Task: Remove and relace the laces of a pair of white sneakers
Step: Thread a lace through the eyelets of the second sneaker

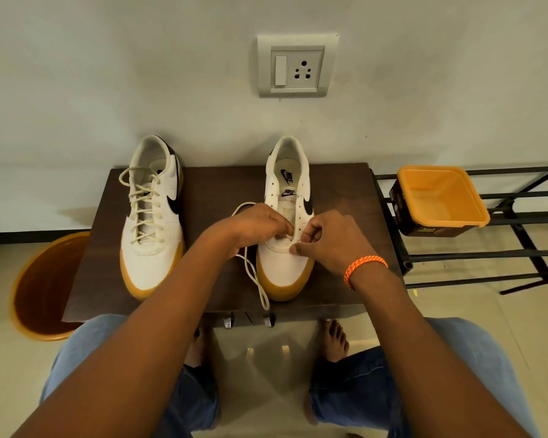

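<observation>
Two white sneakers with tan soles stand on a dark wooden table (209, 191), toes toward me. The left sneaker (152, 222) is fully laced with a cream lace. The right sneaker (287, 216) has empty upper eyelets. Its cream lace (256, 281) trails from under my left hand across the table to the front edge, with a loop showing behind that hand. My left hand (255, 227) pinches the lace at the lowest eyelets. My right hand (328, 240), with an orange bracelet on the wrist, pinches at the same spot from the right side.
An orange bucket (41, 286) stands on the floor left of the table. A yellow-rimmed tub (440, 197) sits on a black metal rack (487, 257) at the right. A wall socket (293, 66) is straight behind. My knees and bare feet are under the table's front edge.
</observation>
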### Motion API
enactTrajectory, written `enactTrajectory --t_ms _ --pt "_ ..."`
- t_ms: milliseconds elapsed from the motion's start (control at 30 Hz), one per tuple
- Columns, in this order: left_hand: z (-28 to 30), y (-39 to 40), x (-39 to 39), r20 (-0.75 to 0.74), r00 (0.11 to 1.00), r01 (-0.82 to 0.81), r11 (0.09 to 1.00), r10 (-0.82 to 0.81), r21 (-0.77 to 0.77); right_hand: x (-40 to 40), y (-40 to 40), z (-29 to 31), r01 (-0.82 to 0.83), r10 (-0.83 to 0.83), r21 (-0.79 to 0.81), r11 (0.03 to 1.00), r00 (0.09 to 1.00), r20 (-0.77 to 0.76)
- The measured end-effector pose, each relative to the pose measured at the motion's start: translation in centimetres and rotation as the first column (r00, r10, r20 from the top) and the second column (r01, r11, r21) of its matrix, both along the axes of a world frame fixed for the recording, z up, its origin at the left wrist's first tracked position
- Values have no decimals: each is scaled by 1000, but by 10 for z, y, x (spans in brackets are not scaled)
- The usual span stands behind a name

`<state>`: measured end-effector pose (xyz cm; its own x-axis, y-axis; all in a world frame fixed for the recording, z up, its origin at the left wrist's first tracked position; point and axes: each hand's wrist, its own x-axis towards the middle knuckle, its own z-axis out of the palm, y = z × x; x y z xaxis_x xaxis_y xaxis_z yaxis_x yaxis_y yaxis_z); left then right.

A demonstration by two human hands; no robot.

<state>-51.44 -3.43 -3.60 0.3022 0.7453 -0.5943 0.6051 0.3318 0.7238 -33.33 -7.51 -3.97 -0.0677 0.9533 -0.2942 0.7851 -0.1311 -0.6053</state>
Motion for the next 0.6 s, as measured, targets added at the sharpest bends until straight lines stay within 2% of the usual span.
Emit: enactTrajectory --t_ms 133,233,333,467,533,600 --pt "-5 1 -7 -35 989 142 989 -140 44 -1 0 -1 -18 14 99 995 999 38" --pt "-10 -3 -8 -231 952 239 961 -203 138 2 2 1 -6 -4 161 987 998 60" --pt "-13 -4 -5 -331 928 262 932 -172 250 7 6 5 38 -48 219 975 998 39" --pt "-7 -9 -5 -409 898 314 888 -163 336 16 9 21 164 -119 239 957 974 -195" --pt "-8 -10 -5 -404 902 309 881 -153 357 22 12 34 271 -157 256 928 907 -391" --pt "-9 -12 -3 -393 907 309 872 -151 380 29 14 47 422 -194 294 858 795 -574"
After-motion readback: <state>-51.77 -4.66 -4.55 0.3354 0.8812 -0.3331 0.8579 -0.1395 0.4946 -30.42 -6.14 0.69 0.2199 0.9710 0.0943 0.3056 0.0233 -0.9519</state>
